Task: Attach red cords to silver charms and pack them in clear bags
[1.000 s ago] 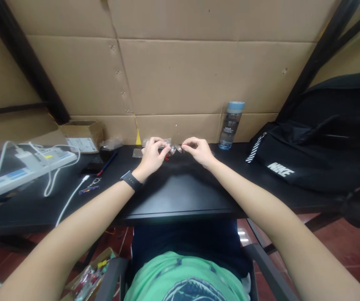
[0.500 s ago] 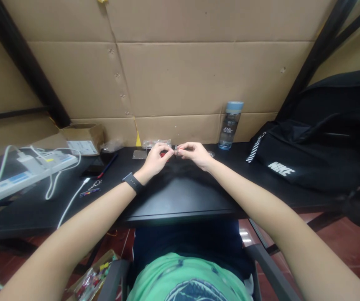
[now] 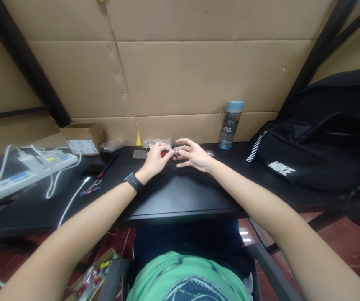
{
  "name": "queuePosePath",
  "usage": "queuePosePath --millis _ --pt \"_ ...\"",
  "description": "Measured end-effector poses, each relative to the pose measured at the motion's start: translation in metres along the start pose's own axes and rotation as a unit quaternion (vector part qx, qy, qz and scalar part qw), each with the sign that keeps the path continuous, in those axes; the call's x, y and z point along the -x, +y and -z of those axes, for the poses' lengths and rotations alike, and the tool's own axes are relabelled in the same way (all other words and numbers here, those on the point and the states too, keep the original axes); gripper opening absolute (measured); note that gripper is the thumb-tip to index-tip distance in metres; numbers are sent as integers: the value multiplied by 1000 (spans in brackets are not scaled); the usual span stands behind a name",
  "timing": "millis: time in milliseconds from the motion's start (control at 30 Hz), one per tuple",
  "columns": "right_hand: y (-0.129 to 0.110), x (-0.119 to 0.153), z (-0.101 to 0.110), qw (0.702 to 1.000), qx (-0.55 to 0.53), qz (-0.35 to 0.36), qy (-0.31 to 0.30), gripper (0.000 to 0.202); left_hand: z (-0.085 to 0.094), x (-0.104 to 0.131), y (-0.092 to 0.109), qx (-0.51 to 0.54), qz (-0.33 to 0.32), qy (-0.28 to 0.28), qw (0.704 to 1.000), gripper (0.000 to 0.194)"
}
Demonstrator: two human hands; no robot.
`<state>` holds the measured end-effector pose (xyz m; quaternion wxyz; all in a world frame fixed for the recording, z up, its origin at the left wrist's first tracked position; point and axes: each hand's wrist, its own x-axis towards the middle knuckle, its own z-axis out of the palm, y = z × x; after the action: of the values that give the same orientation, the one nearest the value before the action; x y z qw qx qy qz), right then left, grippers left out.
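My left hand [image 3: 158,159], with a dark watch on its wrist, pinches a small thin metal ring or disc [image 3: 176,152] seen nearly edge-on. It is too small to tell which. My right hand [image 3: 195,156] is right beside it with its fingers spread; whether a fingertip still touches the piece I cannot tell. A small red thing [image 3: 163,154] shows behind my left thumb, partly hidden by the hand. Behind both hands lies a clear plastic packet [image 3: 157,143], and a small flat greyish piece [image 3: 140,154] rests to its left.
A water bottle [image 3: 230,124] and a black bag [image 3: 311,146] stand to the right. On the left are a power strip [image 3: 26,175] with white cables, a cardboard box [image 3: 84,138], a phone [image 3: 96,165], and a keyring [image 3: 90,191]. A cardboard wall rises behind the table.
My right hand's fingers have opened from a pinch at the small metal piece and spread apart. My left hand keeps its grip in about the same place.
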<state>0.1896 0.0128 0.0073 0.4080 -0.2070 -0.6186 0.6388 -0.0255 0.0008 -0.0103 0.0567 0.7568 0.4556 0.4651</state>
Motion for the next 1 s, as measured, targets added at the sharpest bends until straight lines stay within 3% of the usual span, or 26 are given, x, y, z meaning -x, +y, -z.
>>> queuePosePath --millis 267,533,733,900,1000 --pt "7 -6 3 1000 -4 2 13 31 1 2 5 -34 15 -5 999 13" --pt "12 -8 2 998 31 25 40 48 5 1 5 -61 3 -6 998 15" --pt "8 -6 5 989 125 27 70 45 16 -3 3 -116 1 15 993 16" --pt "9 -7 8 984 161 18 70 40 40 -12 -25 -222 41 25 974 18" --pt "9 -8 10 984 165 19 65 39 58 -15 -55 -282 74 -57 955 31"
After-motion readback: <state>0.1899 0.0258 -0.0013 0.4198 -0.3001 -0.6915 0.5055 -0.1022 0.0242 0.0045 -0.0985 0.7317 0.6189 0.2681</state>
